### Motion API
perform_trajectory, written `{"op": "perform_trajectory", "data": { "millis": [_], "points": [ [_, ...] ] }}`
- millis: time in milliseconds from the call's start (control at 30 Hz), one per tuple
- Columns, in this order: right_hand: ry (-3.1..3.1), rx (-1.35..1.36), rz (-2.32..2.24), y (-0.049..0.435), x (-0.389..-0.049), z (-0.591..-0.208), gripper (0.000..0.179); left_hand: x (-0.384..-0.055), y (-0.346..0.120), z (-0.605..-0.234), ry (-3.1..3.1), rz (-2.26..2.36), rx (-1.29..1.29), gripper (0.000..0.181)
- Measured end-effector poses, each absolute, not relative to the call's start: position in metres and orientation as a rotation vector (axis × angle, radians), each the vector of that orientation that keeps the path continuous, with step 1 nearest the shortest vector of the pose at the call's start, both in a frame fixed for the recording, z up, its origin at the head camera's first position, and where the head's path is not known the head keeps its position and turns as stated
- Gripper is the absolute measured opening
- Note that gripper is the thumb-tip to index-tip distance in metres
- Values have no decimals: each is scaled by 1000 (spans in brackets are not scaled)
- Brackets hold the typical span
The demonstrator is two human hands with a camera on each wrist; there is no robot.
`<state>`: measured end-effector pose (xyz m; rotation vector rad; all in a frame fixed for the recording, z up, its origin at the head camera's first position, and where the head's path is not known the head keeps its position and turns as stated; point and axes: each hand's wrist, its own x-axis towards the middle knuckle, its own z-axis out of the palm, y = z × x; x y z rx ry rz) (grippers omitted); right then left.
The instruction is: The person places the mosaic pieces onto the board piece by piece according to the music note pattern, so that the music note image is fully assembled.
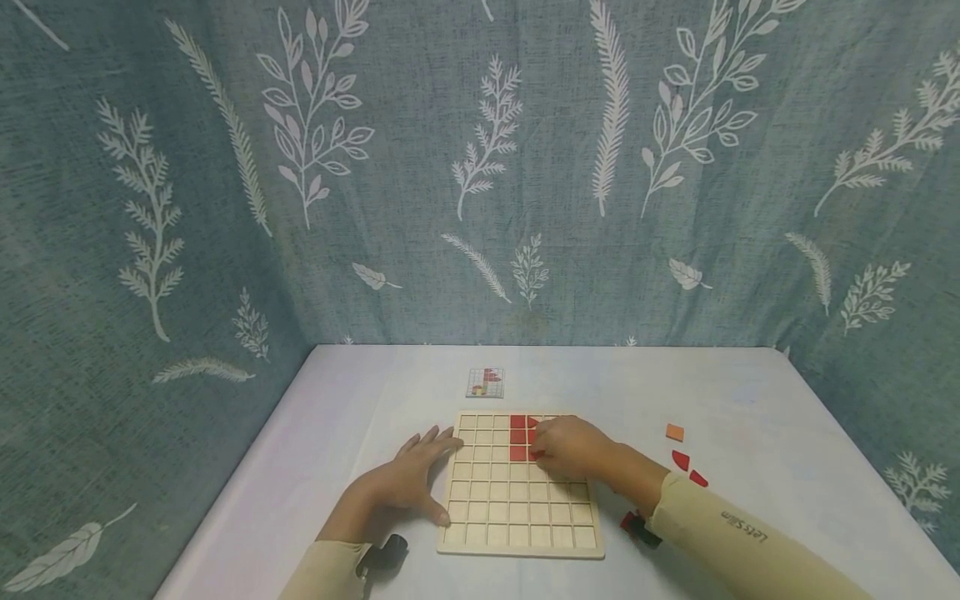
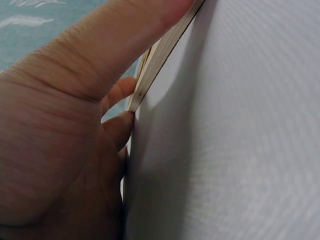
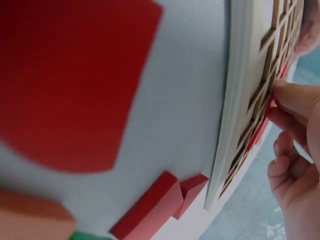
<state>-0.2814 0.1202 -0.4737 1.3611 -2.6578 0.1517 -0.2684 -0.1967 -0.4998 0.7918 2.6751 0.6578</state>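
A wooden grid board lies flat on the white table. Along its left edge rests my left hand, fingers spread and thumb extended; in the left wrist view the thumb and fingertips touch the board's side. Several red square tiles sit in a column of cells in the upper part of the grid. Just right of that column, my right hand pinches a red tile between thumb and forefinger, low at the cells. The right wrist view shows the thumb over this tile, which is mostly hidden.
Behind the board lies a small pattern card with a red and yellow picture. To the right are an orange square tile, curved red pieces and another red piece by the right wrist. A leaf-patterned curtain stands behind the table.
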Motion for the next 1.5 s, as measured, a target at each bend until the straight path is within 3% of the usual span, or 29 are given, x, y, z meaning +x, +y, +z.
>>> {"op": "perform_trajectory", "data": {
  "millis": [500,800,1000,1500],
  "points": [
    [-2951,1189,277,172,-280,-443,14,-269,-200,-501,2674,667,807,123],
    [-3192,914,260,197,-264,-450,16,-271,-201,-504,2677,680,809,122],
    [-3172,1011,337,213,-254,-459,20,-271,-200,-505,2677,677,800,123],
    [-3221,940,343,229,-242,-463,24,-271,-198,-503,2663,676,824,124]
  ]
}}
